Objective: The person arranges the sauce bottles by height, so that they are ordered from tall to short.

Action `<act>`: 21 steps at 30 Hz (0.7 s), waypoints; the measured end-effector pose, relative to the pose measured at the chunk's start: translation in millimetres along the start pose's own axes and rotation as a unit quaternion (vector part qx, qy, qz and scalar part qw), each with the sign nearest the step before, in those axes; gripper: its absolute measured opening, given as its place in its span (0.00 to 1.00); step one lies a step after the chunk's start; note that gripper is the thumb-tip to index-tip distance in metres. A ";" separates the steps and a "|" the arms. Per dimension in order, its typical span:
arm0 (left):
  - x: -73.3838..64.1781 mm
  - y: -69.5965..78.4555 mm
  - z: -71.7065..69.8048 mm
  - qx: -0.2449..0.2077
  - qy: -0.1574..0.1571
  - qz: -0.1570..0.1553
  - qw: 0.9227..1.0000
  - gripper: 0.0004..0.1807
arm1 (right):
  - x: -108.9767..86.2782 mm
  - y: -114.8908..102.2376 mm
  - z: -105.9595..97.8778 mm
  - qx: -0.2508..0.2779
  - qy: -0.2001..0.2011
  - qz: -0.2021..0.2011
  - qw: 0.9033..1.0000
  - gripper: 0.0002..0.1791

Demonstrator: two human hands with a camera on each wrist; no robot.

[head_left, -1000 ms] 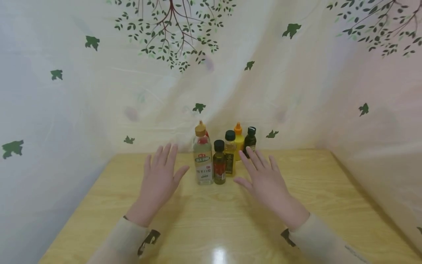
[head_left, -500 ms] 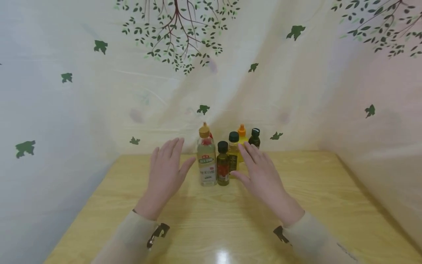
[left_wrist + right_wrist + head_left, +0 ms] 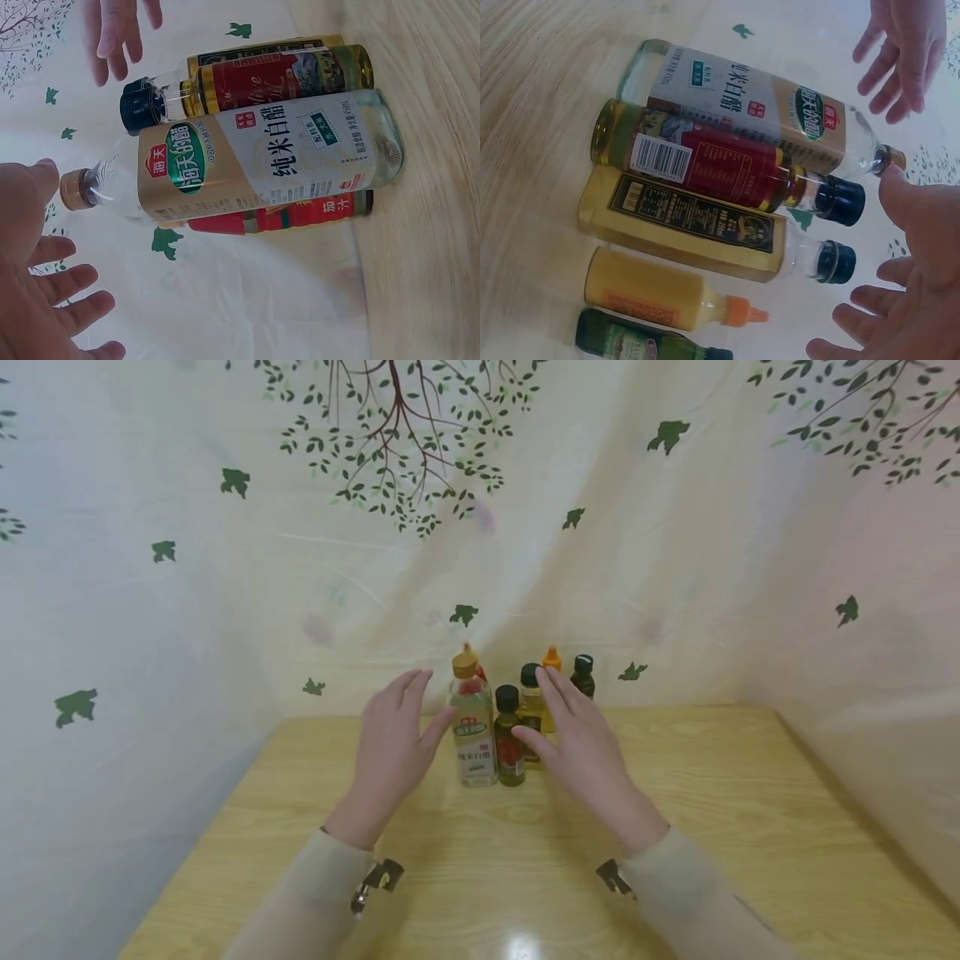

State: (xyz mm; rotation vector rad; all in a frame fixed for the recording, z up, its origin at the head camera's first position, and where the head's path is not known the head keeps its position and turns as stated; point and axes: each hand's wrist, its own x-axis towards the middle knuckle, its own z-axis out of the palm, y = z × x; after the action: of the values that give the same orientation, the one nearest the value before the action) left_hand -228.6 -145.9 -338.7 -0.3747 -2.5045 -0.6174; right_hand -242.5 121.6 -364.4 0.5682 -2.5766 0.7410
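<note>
Clear glass, head view first: the vinegar bottle [image 3: 476,756] stands upright on the tabletop [image 3: 480,877], front left of the group. Left hand [image 3: 393,739] and right hand [image 3: 581,739] have drawn inward since the earlier frames; bottles now closely flanked, none looks held.

Left wrist view: left hand released, fingers spread, thumb near the vinegar bottle's cap [image 3: 74,189]; contact, can't tell. Vinegar contents look clear, fill level unreadable. Red-labelled bottle [image 3: 330,213] behind it, contents hidden by the label.

Right wrist view: right hand also released, grasping nothing, thumb overlapping the same cap; touch unclear. Olive oil bottle [image 3: 709,161] has golden liquid showing at its base. Square bottle [image 3: 686,221] beside it, yellow contents, clear neck above. Yellow squeeze bottle [image 3: 649,285], orange nozzle, level can't be read. Dark green bottle [image 3: 641,337] cut by the edge, contents too dark to tell.
</note>
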 end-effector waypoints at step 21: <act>28.9 14.8 12.7 -0.075 0.008 -0.071 0.995 0.39 | 26.3 11.2 28.1 0.161 0.051 0.069 0.983 0.43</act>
State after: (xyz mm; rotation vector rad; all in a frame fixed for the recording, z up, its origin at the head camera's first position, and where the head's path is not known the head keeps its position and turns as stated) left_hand -252.2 -122.9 -327.2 -0.2458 -2.4924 -0.8656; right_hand -277.3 107.2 -378.5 0.4341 -2.4345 1.2153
